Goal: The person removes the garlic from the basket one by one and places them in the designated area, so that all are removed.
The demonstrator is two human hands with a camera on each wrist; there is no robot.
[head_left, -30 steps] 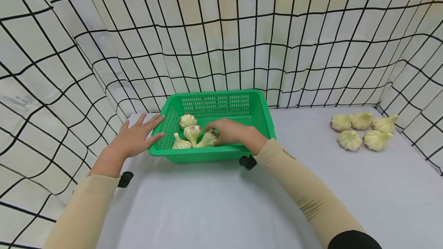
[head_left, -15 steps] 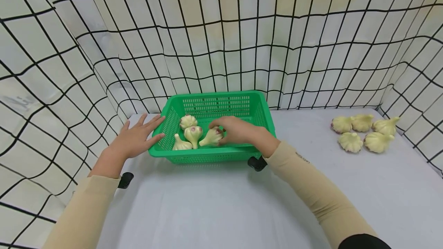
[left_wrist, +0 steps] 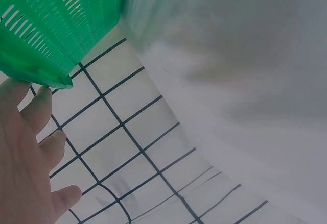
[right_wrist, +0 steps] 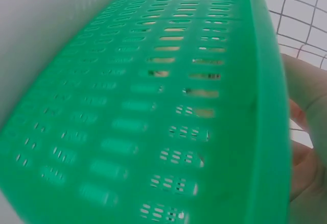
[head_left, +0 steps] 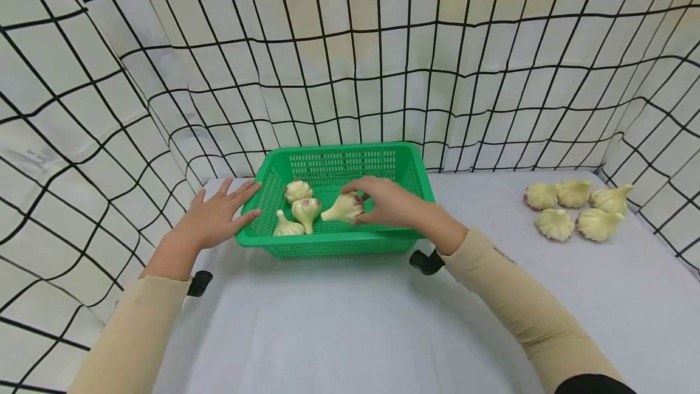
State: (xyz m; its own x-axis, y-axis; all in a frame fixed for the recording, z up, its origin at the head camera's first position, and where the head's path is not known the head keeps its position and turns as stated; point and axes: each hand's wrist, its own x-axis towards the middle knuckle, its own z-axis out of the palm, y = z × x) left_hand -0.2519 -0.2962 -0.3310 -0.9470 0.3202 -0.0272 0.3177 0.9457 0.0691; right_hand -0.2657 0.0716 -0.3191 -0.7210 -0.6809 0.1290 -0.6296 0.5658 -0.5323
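A green slotted plastic basket (head_left: 350,237) stands on the white tabletop against the net. Inside it, my right hand (head_left: 391,202) grips a garlic bulb (head_left: 343,208) between thumb and fingers, its stem pointing left. Three other garlic bulbs sit at the basket's left: one at the back (head_left: 298,190), one in the middle (head_left: 306,208) and one at the front (head_left: 287,225). My left hand (head_left: 213,217) has its fingers spread, with fingertips touching the basket's left rim. In the right wrist view the basket wall (right_wrist: 127,106) hides most of the right hand (right_wrist: 309,132) and the bulb.
Several more garlic bulbs (head_left: 596,224) lie grouped on the table's right side. A black net (head_left: 361,72) over white walls bounds the table at the back, left and right. The white tabletop (head_left: 317,321) stretches in front of the basket.
My right hand has moved to the right with the garlic bulb, away from the three other bulbs. The left hand has stayed at the rim.
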